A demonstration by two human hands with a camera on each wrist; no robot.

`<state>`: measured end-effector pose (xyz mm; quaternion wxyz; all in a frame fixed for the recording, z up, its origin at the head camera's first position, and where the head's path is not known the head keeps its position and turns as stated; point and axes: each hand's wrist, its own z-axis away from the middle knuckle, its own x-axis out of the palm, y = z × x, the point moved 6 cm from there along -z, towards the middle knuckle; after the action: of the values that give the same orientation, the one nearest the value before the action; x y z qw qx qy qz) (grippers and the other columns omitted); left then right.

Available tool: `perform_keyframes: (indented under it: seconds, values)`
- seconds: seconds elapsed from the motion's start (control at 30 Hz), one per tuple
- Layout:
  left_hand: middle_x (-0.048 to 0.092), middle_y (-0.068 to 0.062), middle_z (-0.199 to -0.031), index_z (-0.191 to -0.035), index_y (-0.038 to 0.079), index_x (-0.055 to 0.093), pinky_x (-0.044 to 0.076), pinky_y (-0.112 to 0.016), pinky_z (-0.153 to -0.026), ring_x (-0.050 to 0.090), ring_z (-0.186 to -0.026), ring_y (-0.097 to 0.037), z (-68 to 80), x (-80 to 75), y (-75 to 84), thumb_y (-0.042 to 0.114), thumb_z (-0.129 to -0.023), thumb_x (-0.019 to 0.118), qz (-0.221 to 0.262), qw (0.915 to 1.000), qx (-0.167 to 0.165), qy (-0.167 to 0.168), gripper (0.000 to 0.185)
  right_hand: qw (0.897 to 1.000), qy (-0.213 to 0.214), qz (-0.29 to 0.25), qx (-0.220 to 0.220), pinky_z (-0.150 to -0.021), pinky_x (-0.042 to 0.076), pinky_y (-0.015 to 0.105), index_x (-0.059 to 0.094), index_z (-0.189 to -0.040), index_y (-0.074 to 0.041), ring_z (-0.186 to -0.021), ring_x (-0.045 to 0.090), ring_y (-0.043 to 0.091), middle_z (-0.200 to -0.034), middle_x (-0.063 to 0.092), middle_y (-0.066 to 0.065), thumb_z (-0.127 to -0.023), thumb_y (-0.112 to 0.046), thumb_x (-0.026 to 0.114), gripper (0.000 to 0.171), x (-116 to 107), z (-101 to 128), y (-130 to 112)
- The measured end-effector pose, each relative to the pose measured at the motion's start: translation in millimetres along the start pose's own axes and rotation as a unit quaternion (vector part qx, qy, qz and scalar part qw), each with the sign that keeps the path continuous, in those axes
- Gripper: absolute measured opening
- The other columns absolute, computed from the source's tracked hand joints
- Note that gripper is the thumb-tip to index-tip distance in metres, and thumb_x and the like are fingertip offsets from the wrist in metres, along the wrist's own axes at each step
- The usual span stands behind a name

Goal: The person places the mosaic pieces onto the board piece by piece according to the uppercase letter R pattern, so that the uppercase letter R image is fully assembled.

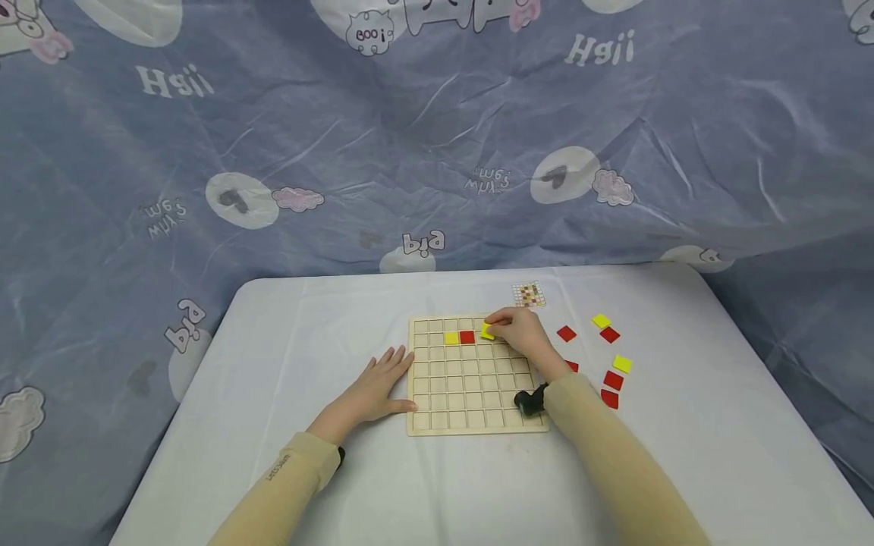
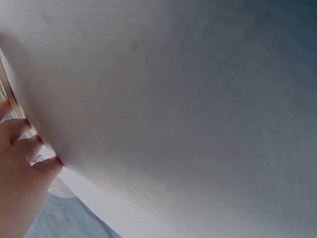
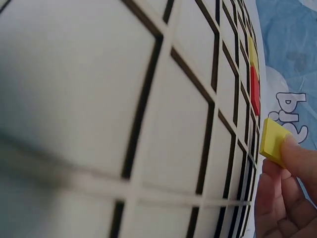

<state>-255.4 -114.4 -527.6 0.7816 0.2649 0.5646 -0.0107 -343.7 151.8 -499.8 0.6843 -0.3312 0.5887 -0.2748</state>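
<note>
Pinching a yellow tile [image 1: 487,331] over the grid board [image 1: 471,413], my right hand [image 1: 522,334] lines it beside the red tile [image 1: 467,337]; my left hand [image 1: 374,388] lies spread flat, steadying the board's edge on the desk [image 1: 328,318].

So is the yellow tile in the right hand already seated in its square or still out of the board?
Out. The right hand pinches the yellow tile, tilted above the wooden grid board, its edge raised clear of the cells in the right wrist view.
</note>
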Motion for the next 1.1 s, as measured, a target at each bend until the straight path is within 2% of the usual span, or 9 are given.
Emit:
perform_keyframes:
  seconds: [0.17, 0.33, 0.6, 0.87, 1.1]
  values:
    - [0.014, -0.011, -0.166, -0.158, 0.012, 0.022, 0.011, -0.056, -0.124, 0.009, -0.154, -0.032, 0.2, 0.4, 0.1, 0.052, -0.085, 0.07, -0.001, 1.0, -0.002, 0.0, 0.097, 1.0, -0.006, 0.02, -0.005, -0.076, 0.055, 0.034, 0.075, -0.107, -0.009, -0.085, 0.066, 0.02, -0.1, 0.073, 0.01, -0.092, -0.016, 0.07, 0.018, 9.3, -1.5, -4.7]
    - [0.014, -0.011, -0.166, -0.158, 0.012, 0.023, 0.011, -0.055, -0.124, 0.009, -0.154, -0.032, 0.6, 0.8, -0.1, 0.053, -0.084, 0.07, -0.002, 1.0, -0.004, 0.001, 0.096, 0.999, -0.015, 0.029, -0.01, -0.079, 0.054, 0.036, 0.075, -0.106, -0.01, -0.089, 0.065, 0.023, -0.103, 0.072, 0.011, -0.094, -0.014, 0.067, 0.015, 14.1, -1.0, -6.6]
    - [0.015, -0.011, -0.166, -0.158, 0.012, 0.023, 0.011, -0.055, -0.124, 0.009, -0.154, -0.032, 1.2, -1.7, 2.5, 0.051, -0.085, 0.07, -0.002, 1.0, -0.002, 0.001, 0.095, 0.999, -0.015, 0.042, -0.015, -0.082, 0.055, 0.038, 0.075, -0.106, -0.007, -0.095, 0.064, 0.027, -0.11, 0.069, 0.015, -0.094, -0.009, 0.065, 0.016, 17.1, -1.7, -9.6]
    - [0.014, -0.011, -0.166, -0.158, 0.013, 0.022, 0.01, -0.054, -0.124, 0.008, -0.154, -0.031, 0.7, -0.5, 1.6, 0.052, -0.086, 0.069, -0.002, 1.0, -0.004, 0.0, 0.094, 0.997, -0.022, 0.073, -0.015, -0.083, 0.054, 0.04, 0.074, -0.107, -0.005, -0.097, 0.063, 0.029, -0.109, 0.068, 0.015, -0.095, -0.008, 0.063, 0.017, 17.7, -5.8, -9.5]
    - [0.014, -0.011, -0.166, -0.158, 0.013, 0.023, 0.01, -0.054, -0.124, 0.008, -0.154, -0.031, 0.2, -0.5, 0.8, 0.052, -0.085, 0.07, -0.002, 1.0, -0.006, 0.0, 0.094, 0.997, -0.015, 0.078, -0.021, -0.083, 0.055, 0.04, 0.076, -0.104, -0.004, -0.095, 0.062, 0.03, -0.107, 0.064, 0.016, -0.093, -0.006, 0.066, 0.015, 18.8, -5.2, -8.7]
